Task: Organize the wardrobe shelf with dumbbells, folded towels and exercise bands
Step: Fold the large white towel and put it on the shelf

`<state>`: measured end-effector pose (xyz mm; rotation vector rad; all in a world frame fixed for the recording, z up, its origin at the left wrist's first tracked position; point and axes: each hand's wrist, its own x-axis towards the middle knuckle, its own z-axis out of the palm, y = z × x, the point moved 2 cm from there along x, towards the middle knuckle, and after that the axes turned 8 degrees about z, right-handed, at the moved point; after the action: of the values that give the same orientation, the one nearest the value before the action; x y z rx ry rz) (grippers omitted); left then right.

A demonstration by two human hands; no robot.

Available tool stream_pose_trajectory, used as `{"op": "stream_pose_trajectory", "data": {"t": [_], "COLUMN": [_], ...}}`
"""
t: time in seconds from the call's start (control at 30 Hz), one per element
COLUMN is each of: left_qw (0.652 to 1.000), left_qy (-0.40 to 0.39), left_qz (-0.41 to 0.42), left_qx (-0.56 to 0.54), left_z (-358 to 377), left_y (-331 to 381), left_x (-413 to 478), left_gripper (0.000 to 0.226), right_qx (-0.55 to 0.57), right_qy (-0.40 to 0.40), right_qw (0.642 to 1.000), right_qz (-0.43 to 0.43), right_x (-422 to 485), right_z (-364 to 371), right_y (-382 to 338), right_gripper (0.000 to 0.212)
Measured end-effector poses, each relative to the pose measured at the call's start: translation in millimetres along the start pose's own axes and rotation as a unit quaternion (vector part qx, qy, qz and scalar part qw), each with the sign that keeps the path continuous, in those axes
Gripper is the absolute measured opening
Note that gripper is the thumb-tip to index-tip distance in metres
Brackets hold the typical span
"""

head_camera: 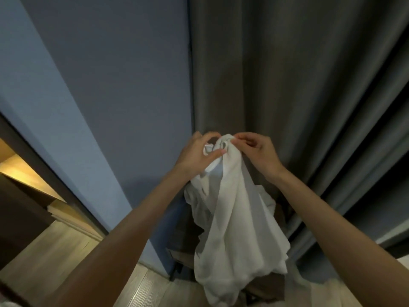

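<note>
While the left hand (pixel 194 155) and right hand (pixel 256 151) pinch the white towel (pixel 234 213) hanging below them, spreading its bunched edge evenly should yield a neater fold.

Home bedroom: curtain (pixel 298 85), wood floor (pixel 73 251).

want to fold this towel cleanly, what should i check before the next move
1. Left hand grips towel top: ok.
2. Right hand pinches towel top: ok.
3. Towel spread out between hands: not ok, it hangs bunched, hands close together.
4. Towel's lower end off the floor: cannot tell, it runs to the frame's edge.
5. Room on the shelf: cannot tell, only a lit corner shows.
</note>
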<state>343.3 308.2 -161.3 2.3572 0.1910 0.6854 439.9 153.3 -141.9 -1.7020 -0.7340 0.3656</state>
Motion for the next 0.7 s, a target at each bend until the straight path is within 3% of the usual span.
{"op": "stream_pose_trajectory", "data": {"t": [0.13,0.23,0.33,0.4,0.6,0.7], "left_qw": [0.998,0.999,0.998,0.996,0.99,0.981], "left_qy": [-0.029,0.023,0.066,0.084,0.126,0.171], "left_qz": [0.021,0.014,-0.012,-0.02,-0.032,-0.076], "left_qx": [0.043,0.035,0.002,-0.023,-0.054,-0.045], "left_z": [12,21,26,27,30,18], "left_y": [4,10,15,20,29,15], "left_x": [8,12,17,21,27,26], "left_gripper": [0.026,0.022,0.018,0.016,0.007,0.005], "right_qx": [0.023,0.036,-0.083,-0.166,-0.265,-0.247], "right_qy": [0.04,0.033,0.01,0.002,0.032,0.042], "right_qw": [0.998,0.998,0.991,0.977,0.957,0.963], "right_qz": [0.03,0.049,0.109,0.133,0.112,0.098], "right_x": [-6,-14,-20,-26,-40,-32], "right_z": [-5,-4,2,7,16,-7], "right_y": [14,24,44,61,106,107], "right_gripper": [0.015,0.014,0.035,0.039,0.024,0.018]}}
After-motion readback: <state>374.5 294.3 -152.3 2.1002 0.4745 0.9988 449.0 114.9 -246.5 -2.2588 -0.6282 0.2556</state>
